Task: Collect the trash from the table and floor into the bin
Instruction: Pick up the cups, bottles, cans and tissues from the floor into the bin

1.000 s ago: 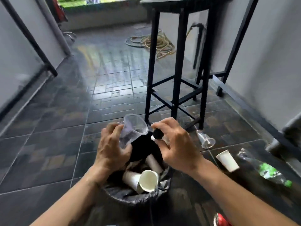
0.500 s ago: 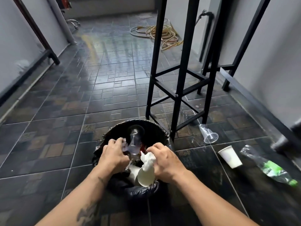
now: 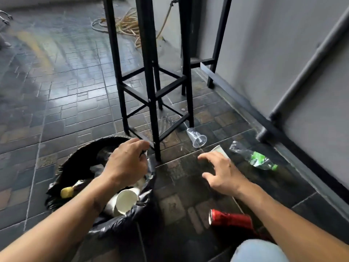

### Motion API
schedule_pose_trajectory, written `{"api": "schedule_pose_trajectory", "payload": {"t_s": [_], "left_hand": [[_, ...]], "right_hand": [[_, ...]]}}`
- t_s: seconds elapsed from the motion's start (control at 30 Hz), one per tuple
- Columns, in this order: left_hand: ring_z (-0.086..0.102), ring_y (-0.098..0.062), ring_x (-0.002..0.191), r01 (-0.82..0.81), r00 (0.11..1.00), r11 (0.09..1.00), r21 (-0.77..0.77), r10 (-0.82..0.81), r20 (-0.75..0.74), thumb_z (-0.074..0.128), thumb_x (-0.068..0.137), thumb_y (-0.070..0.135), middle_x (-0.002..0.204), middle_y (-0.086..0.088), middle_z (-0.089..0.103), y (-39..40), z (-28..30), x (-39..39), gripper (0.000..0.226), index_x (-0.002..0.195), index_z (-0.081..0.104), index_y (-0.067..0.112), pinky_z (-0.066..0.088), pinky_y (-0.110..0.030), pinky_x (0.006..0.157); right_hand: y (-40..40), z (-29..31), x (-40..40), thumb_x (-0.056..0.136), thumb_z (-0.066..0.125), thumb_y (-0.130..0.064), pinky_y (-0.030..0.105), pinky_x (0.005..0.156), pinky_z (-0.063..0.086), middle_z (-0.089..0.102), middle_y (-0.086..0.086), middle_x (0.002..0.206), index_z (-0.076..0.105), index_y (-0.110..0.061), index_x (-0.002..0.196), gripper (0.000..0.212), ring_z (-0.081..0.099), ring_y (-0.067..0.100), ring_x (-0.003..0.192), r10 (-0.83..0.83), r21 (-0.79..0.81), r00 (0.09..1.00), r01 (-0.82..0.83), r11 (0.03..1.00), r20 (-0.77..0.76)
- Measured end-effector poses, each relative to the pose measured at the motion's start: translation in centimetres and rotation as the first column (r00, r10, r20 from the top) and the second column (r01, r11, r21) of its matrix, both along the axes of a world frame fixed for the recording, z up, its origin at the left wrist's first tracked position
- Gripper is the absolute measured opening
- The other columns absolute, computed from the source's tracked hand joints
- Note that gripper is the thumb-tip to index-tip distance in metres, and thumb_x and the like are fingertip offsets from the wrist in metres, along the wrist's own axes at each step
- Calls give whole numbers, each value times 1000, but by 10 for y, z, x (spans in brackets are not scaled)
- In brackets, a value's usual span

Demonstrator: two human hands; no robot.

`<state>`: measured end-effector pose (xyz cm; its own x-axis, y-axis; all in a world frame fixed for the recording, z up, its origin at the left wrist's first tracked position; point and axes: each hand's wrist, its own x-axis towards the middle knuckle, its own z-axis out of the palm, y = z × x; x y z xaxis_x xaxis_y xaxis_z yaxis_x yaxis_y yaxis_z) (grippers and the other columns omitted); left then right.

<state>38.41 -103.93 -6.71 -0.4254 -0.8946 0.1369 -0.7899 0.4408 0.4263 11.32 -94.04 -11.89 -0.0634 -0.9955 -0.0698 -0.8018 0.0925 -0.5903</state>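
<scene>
Left hand (image 3: 125, 165) hovers over the bin (image 3: 79, 161), grip curled loosely; cannot tell if it holds anything. Right hand (image 3: 221, 172) reaches splayed, empty, toward the white paper cup (image 3: 219, 149) on the floor, likely next pickup. Clear plastic cup (image 3: 196, 137), green-label bottle (image 3: 255, 157) and red can (image 3: 231, 221) lie nearby.

Bin (image 3: 79, 163) sitting left of stool leg (image 3: 154, 103); paper cups (image 3: 125, 201) lying inside. Right of it: plastic cup (image 3: 196, 138), bottle (image 3: 253, 157), can (image 3: 231, 221) lying on floor (image 3: 56, 103).
</scene>
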Motion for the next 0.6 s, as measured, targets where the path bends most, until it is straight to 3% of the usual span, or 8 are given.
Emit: {"api": "schedule_pose_trajectory", "payload": {"t_s": [0.1,0.23,0.43,0.6], "left_hand": [[68,-25,93,146,989,989,7,-146,15,44,75,20,104,8,71,14,-5,-54,40,103,72,26,56,-37,79],[67,-22,94,274,958,948,160,-283,39,45,75,22,100,9,69,43,-50,-116,36,101,69,29,54,-36,79],[62,-24,105,270,938,910,315,-322,128,47,77,19,109,3,64,51,-114,-173,39,110,65,28,50,-33,86],[57,-28,112,266,929,905,333,-333,162,47,80,22,119,-5,55,22,-149,-204,43,122,56,18,47,-41,95]], "right_hand": [[36,-16,-50,74,67,-29,35,105,41,54,-2,130,55,-26,130,58,51,20,123,-70,219,988,99,971,-134],[80,-43,-83,75,66,-34,42,102,43,49,0,131,48,-29,135,62,47,25,126,-119,392,973,189,900,-197],[112,-87,-87,77,66,-40,41,101,43,45,0,128,42,-32,134,63,43,26,124,-48,506,967,172,845,-248],[104,-101,-85,75,68,-35,41,106,40,39,0,137,27,-28,149,85,36,25,130,113,602,946,99,792,-304]]}}
